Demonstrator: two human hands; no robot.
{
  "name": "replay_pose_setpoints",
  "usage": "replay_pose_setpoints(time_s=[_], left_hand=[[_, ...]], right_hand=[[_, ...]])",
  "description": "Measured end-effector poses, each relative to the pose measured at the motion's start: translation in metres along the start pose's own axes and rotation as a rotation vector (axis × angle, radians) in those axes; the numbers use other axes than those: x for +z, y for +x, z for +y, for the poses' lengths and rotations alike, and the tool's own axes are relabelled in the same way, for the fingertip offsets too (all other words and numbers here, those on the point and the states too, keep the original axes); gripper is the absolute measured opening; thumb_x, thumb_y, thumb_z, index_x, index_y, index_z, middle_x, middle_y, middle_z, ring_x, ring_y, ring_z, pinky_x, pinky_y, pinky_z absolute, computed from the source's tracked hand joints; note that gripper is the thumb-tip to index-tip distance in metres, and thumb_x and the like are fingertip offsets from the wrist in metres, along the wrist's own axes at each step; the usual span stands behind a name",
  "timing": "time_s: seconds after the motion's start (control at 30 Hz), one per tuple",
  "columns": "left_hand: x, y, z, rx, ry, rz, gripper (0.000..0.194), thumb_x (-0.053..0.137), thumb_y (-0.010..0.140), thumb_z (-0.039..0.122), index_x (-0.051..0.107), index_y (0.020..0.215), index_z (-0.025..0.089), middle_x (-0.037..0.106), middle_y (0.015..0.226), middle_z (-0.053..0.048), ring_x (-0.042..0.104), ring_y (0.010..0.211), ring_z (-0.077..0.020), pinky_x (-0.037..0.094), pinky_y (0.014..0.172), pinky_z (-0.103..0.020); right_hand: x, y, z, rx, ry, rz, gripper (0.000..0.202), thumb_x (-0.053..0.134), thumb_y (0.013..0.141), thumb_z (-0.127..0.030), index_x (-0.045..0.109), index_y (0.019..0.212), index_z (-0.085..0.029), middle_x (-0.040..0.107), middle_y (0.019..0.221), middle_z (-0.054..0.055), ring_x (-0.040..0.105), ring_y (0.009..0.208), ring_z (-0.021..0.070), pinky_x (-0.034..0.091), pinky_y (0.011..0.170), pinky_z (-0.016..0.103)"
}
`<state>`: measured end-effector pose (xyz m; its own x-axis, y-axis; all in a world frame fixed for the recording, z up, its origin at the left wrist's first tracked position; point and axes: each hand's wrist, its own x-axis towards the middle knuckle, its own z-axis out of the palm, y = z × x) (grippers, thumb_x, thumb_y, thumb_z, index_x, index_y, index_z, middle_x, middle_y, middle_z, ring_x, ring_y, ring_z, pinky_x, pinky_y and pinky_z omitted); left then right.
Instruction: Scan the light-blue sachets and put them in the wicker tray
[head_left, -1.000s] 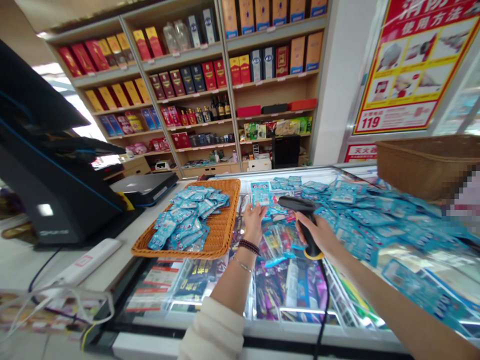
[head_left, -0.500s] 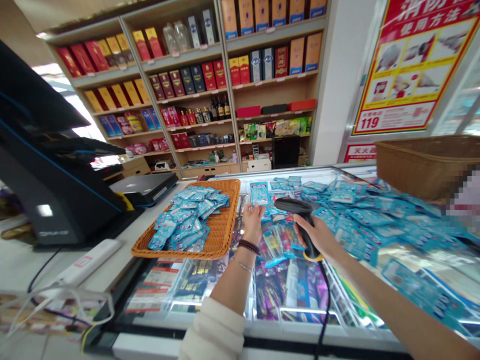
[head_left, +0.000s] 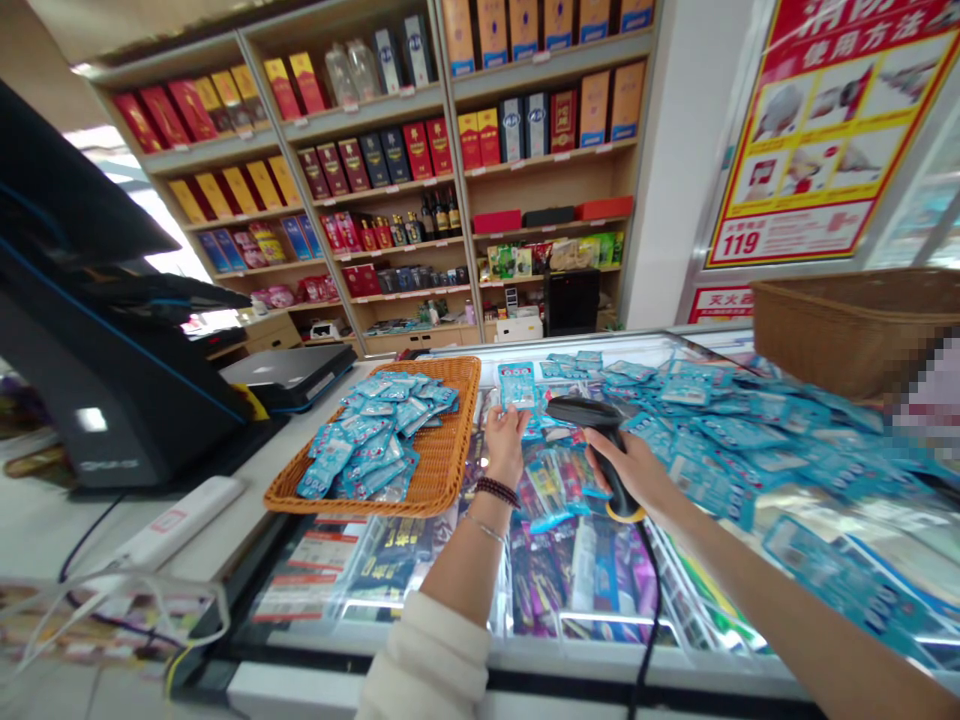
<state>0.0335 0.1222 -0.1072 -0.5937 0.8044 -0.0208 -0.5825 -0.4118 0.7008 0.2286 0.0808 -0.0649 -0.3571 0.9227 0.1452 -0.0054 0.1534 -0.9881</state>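
Between the fingers of my left hand [head_left: 505, 445] is a small blue packet [head_left: 517, 384], gripped at its lower edge and standing up with its front towards me. My right hand [head_left: 630, 465] is wrapped round the handle of a black barcode scanner [head_left: 589, 412], whose head points left at the packet. Its cable [head_left: 651, 600] runs down over the glass top. An orange wicker basket [head_left: 442, 440] to the left of my left hand holds a heap of similar blue packets [head_left: 367, 440]. Many more blue packets [head_left: 720, 430] lie spread loosely to the right.
Goods show through the glass top of a chest [head_left: 577, 560]. On the left stand a dark till [head_left: 97, 370], a flat scale [head_left: 289, 372] and a white power strip [head_left: 180, 525]. A brown basket [head_left: 847, 330] sits at the right back, with shelves of boxed goods [head_left: 390, 160] beyond.
The packet in my left hand and the scanner head have shifted very slightly left. Both hands keep the same hold, and the heaps look unchanged.
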Motion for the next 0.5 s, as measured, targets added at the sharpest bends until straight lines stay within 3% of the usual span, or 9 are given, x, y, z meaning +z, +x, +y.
replay_pose_setpoints(time_s=[0.17,0.3,0.4,0.5], left_hand=[[0.004,-0.008,0.003,-0.016,0.043,-0.007,0.041,0.092,0.076,0.031,0.052,0.085,0.022,0.061,0.074,0.005,0.071,0.082,-0.0134,0.057,0.102,-0.039],[0.014,-0.009,0.007,-0.089,0.088,0.02,0.041,0.091,0.077,0.024,0.051,0.078,0.021,0.059,0.068,0.006,0.068,0.07,-0.0126,0.06,0.095,-0.04],[0.023,0.0,0.027,-0.112,0.057,0.067,0.033,0.085,0.083,0.014,0.053,0.075,0.019,0.062,0.067,0.003,0.068,0.067,-0.0125,0.062,0.09,-0.037],[0.024,0.013,0.062,-0.062,0.022,0.114,0.029,0.077,0.088,0.008,0.054,0.073,0.019,0.063,0.067,0.001,0.069,0.066,-0.013,0.064,0.088,-0.035]], right_hand=[[0.003,-0.001,-0.006,0.041,0.1,0.012,0.058,0.081,0.068,-0.075,0.06,0.069,-0.021,0.059,0.051,-0.001,0.048,0.035,0.0112,0.038,0.035,0.025],[0.01,0.012,-0.006,0.059,0.227,0.104,0.054,0.085,0.066,-0.07,0.064,0.077,-0.021,0.059,0.057,-0.001,0.047,0.035,0.0115,0.037,0.032,0.026],[0.021,0.033,-0.012,0.066,0.27,0.123,0.045,0.083,0.074,-0.062,0.064,0.076,-0.022,0.061,0.059,0.001,0.05,0.037,0.0137,0.04,0.033,0.027],[0.04,0.058,-0.028,0.068,0.286,0.097,0.038,0.082,0.078,-0.057,0.066,0.076,-0.022,0.063,0.062,0.004,0.054,0.039,0.0163,0.043,0.034,0.029]])
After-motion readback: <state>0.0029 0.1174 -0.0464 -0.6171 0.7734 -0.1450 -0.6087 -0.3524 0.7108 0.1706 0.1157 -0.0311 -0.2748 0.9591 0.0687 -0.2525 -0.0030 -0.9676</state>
